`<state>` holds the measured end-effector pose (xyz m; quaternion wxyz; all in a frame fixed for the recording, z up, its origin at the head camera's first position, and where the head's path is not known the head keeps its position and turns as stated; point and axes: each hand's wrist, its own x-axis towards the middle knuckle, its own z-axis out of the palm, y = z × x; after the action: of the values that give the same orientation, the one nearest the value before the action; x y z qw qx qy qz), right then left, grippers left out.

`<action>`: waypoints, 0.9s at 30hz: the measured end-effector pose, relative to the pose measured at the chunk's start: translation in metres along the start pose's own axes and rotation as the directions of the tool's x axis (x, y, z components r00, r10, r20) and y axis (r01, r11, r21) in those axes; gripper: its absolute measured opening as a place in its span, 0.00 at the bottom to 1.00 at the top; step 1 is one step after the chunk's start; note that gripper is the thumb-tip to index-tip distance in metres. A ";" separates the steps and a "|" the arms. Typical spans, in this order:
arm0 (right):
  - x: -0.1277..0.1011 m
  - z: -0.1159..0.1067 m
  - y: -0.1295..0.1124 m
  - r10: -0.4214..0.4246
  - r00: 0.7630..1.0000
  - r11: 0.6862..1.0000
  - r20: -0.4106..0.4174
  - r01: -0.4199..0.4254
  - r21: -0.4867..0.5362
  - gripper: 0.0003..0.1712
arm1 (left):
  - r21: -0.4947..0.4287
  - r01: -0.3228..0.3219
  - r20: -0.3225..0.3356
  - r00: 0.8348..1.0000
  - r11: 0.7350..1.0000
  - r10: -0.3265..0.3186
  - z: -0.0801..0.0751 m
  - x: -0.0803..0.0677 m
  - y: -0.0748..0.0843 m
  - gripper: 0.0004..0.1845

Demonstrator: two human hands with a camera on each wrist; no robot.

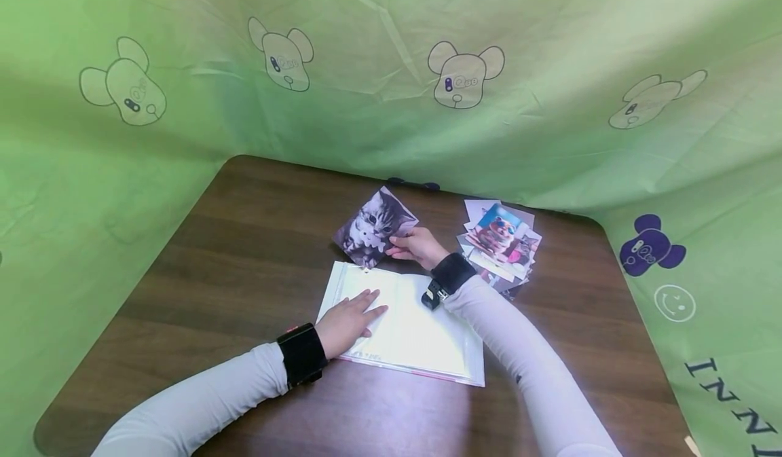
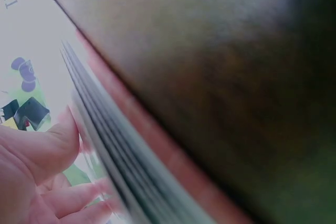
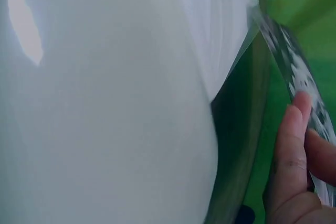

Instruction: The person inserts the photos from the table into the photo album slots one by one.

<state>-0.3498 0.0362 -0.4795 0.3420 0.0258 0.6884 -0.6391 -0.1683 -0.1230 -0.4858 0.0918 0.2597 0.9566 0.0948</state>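
An open photo album (image 1: 421, 338) with pale, glossy pages lies on the table. My left hand (image 1: 347, 321) rests on its left page with the fingers spread. The left wrist view shows the album's stacked page edges (image 2: 134, 150) and a reddish cover edge beside the thumb. Above the album's far edge, my right hand (image 1: 418, 246) pinches a kitten photo (image 1: 374, 221) by its right side, between thumb and fingers. That photo (image 3: 299, 74) appears nearly edge-on in the right wrist view, beyond a page (image 3: 115, 114) that fills the left side.
A loose, overlapping pile of photos (image 1: 497, 229) lies right of the right hand, an animal in blue sunglasses on top. The brown wooden table (image 1: 201, 273) has rounded corners. A green cloth (image 1: 366, 124) printed with bear heads hangs around its back and sides.
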 end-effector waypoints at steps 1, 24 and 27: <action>0.000 -0.002 -0.001 0.009 1.000 0.999 0.006 -0.009 -0.033 0.02 | -0.005 -0.004 -0.004 1.000 1.000 0.004 0.000 0.000 0.000 0.28; 0.009 -0.006 -0.012 -0.224 0.975 0.819 -0.017 0.178 -0.546 0.14 | 0.042 -0.227 -0.019 0.973 0.973 0.228 0.001 -0.027 -0.005 0.34; 0.009 -0.004 -0.011 -0.152 0.988 0.762 0.041 0.143 -0.632 0.10 | 0.060 -0.232 -0.025 0.972 0.971 0.234 0.000 -0.031 -0.005 0.32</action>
<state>-0.3640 0.0336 -0.4746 0.2750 -0.1407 0.8651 -0.3952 -0.1447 -0.1434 -0.4836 0.0576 0.3711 0.9232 0.0819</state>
